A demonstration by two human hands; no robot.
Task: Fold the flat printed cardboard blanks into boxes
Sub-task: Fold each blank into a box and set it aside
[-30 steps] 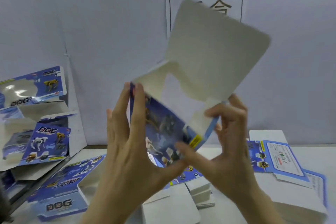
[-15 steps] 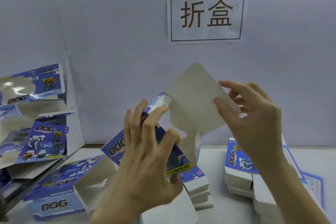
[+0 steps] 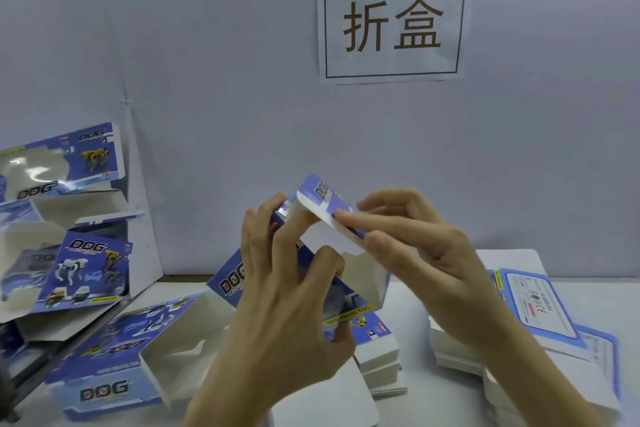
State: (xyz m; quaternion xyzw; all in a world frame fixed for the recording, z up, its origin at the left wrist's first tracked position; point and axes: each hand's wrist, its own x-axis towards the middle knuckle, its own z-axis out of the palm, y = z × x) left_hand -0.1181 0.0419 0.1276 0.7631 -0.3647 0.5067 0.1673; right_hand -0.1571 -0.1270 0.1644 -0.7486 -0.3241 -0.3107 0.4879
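I hold a half-folded blue and white "DOG" printed cardboard box [image 3: 232,282] above the table, in front of me. My left hand [image 3: 287,295] grips its body from the near side, fingers curled over the top edge. My right hand [image 3: 412,246] pinches the large top flap [image 3: 323,199], which is bent down over the box opening. The white inside of the box shows between the two hands.
Flat blanks lie in a stack at the right [image 3: 540,308] and under my hands [image 3: 377,357]. Folded boxes pile up at the left [image 3: 86,270], with an open one in front [image 3: 114,371]. A paper sign [image 3: 393,22] hangs on the wall behind.
The big white flap stood straight up a second ago. My right hand has since pushed it down and forward over the box, so its printed side now faces up.
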